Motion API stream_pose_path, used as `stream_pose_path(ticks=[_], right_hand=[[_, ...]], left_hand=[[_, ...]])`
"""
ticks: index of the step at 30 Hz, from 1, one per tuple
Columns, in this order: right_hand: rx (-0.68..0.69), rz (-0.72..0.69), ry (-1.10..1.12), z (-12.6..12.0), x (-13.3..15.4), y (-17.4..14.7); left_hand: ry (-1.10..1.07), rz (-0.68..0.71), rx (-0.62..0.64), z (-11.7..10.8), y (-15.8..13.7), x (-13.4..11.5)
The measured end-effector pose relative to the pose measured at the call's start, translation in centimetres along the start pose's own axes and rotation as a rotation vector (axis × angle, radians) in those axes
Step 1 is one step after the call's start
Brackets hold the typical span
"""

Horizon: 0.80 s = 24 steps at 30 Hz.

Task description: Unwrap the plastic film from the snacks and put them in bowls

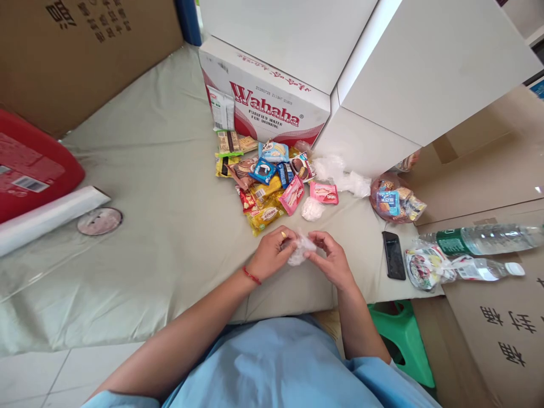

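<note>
Between my two hands is a crumpled clear plastic bag (299, 251), low over the table near its front edge. My left hand (274, 249), with a ring and a red cord at the wrist, pinches the bag's left side. The fingers of my right hand (331, 259) are closed on its right side. Just beyond my hands lies a balled-up plastic bag (312, 209). A heap of wrapped snacks spreads behind it, with pink wafer packets (324, 193), a yellow packet (264, 217) and a blue packet (263, 170).
A Wahaha water carton (267, 102) stands behind the snacks. More crumpled plastic bags (340, 175) lie to its right, near a bag of snacks (395, 198). A phone (393, 255) and water bottles (488, 239) are at the right. A red container (34, 164) and white roll (51, 218) sit left.
</note>
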State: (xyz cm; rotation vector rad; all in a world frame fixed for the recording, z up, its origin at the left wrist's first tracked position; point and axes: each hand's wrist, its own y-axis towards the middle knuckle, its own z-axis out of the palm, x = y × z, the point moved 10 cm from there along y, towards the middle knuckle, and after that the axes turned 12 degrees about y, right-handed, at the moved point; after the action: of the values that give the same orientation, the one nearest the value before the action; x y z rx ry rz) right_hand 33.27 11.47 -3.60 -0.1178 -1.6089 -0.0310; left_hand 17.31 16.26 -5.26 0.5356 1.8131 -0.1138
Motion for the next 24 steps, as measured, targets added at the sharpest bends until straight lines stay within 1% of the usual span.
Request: stream_pose_path(ticks=[2,4,6,8,10,12,14,17,19,21,24], right_hand=[[-0.083,0.021,0.005,-1.7,-0.6,-0.1],[-0.193,0.052,0.108,-3.5,-1.3,-0.5],[-0.234,0.076,0.204,-4.1,-1.8,-0.7],[-0.183,0.079,0.231,-3.0,-1.7,-0.8],[-0.104,0.068,0.197,-1.0,-1.2,-0.6],[-0.044,0.067,0.143,0.9,-0.9,-0.2],[-0.038,0.073,0.124,2.0,-0.8,0.2],[-0.09,0.09,0.228,1.9,-1.1,0.7],[-0.139,0.129,0.352,1.1,-1.8,0.6],[-0.193,0.198,0.482,0.3,-3.0,0.2],[-0.238,0.311,0.619,-0.3,-4.9,-0.6]], left_hand=[[-0.106,-0.11,-0.095,-0.9,0.2,1.6],[-0.228,-0.232,-0.176,-1.5,0.2,3.2],[-0.297,-0.281,-0.204,-1.7,0.3,3.7],[-0.262,-0.229,-0.177,-1.8,0.4,2.9],[-0.172,-0.129,-0.134,-1.6,0.4,1.4],[-0.105,-0.059,-0.104,-1.4,0.3,0.3],[-0.089,-0.055,-0.094,-1.3,0.1,0.2],[-0.141,-0.135,-0.143,-1.6,0.1,1.4],[-0.255,-0.23,-0.195,-1.9,0.1,2.7],[-0.449,-0.343,-0.246,-1.8,-0.1,4.1],[-0.73,-0.457,-0.254,-1.0,-0.3,5.0]])
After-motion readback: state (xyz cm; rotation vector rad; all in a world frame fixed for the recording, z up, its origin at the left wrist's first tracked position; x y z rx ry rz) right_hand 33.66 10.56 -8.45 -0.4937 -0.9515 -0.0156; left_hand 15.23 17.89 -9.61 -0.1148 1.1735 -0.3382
